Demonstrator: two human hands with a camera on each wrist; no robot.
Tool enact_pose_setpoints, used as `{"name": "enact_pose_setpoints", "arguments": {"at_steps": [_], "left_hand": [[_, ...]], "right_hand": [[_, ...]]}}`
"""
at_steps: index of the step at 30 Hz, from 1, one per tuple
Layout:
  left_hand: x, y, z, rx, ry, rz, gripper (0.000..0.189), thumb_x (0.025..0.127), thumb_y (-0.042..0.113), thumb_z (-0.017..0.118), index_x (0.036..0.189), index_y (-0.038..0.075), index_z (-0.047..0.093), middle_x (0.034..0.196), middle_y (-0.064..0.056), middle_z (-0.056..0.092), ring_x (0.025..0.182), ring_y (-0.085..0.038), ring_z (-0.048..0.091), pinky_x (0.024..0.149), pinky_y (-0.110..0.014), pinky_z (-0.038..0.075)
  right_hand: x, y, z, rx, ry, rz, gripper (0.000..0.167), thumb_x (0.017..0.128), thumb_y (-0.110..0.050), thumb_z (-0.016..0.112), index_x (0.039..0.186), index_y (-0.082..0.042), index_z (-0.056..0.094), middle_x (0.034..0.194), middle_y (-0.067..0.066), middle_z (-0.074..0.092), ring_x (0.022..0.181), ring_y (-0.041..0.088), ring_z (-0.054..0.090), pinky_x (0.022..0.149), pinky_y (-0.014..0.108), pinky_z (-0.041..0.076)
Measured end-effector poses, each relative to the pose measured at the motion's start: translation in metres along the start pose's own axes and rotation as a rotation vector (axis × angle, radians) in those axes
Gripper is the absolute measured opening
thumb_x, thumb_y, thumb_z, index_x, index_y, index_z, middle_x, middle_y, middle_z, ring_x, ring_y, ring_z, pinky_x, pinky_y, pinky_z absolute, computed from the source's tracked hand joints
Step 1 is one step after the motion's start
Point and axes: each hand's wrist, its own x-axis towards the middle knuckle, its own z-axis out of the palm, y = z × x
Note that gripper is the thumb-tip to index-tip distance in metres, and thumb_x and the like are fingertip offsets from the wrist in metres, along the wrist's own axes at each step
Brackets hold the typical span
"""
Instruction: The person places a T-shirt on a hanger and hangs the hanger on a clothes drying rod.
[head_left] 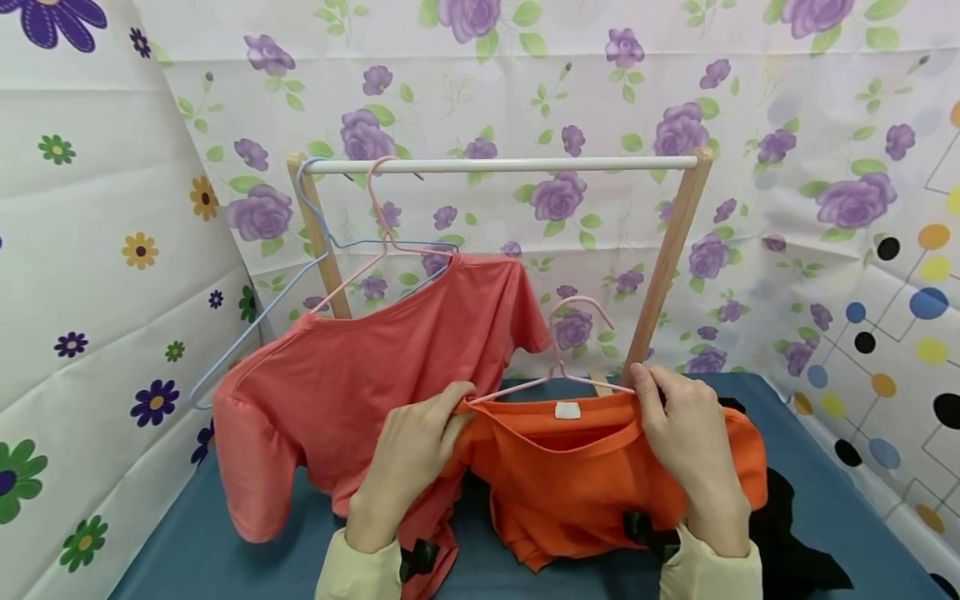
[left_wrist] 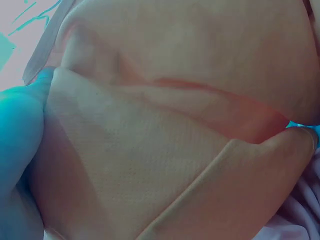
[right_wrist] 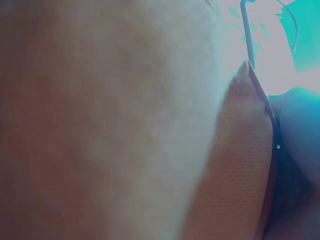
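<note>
An orange T-shirt (head_left: 570, 492) with a white neck label is held up in front, a pink hanger (head_left: 517, 388) inside its neckline and the hook pointing up. My left hand (head_left: 408, 450) pinches the shirt's left shoulder near the hanger's end. On the other side, my right hand (head_left: 690, 442) grips the right shoulder at the hanger's other arm. In the left wrist view, fabric (left_wrist: 140, 140) fills most of the picture, with part of the hand (left_wrist: 17, 145) at the left edge. The right wrist view shows blurred cloth (right_wrist: 235, 165) close up and the hanger's hook (right_wrist: 247, 30).
A white rail (head_left: 510, 164) on wooden posts (head_left: 667, 258) stands behind. From its left end hang a coral T-shirt (head_left: 375, 367) on a pink hanger and a blue hanger (head_left: 360, 242). Black cloth (head_left: 787, 533) lies on the blue table surface (head_left: 187, 533) at right.
</note>
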Motion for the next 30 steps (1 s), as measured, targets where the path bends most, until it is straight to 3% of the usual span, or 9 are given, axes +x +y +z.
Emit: {"name": "enact_pose_setpoints", "arguments": {"at_steps": [10,18,30], "left_hand": [[-0.001,-0.003,-0.003,-0.010,0.012,-0.028,0.023,0.092,0.025,0.070,0.113,0.021,0.062,0.060,0.014,0.044,0.048,-0.003,0.039,0.047,-0.021,0.037],[-0.003,-0.014,-0.009,0.029,0.014,-0.047,0.015,0.088,0.017,0.075,0.102,0.019,0.069,0.083,0.006,0.067,0.064,-0.009,0.057,0.058,-0.027,0.049],[-0.005,-0.018,-0.016,0.035,0.052,-0.036,0.011,0.088,0.017,0.075,0.098,0.020,0.070,0.079,0.006,0.066,0.061,-0.009,0.055,0.055,-0.026,0.047]], "right_hand": [[-0.001,0.007,0.001,0.012,-0.001,0.009,0.035,0.103,-0.023,0.052,0.069,-0.015,0.055,0.054,-0.006,0.035,0.047,0.012,0.035,0.047,0.028,0.031],[-0.001,0.007,0.001,-0.007,0.037,0.045,0.028,0.101,-0.022,0.056,0.077,-0.011,0.064,0.055,-0.005,0.040,0.049,0.014,0.039,0.048,0.029,0.032],[0.002,0.007,0.011,0.043,0.091,0.076,0.033,0.102,-0.026,0.054,0.073,-0.012,0.062,0.053,-0.004,0.040,0.046,0.014,0.036,0.045,0.028,0.031]]}}
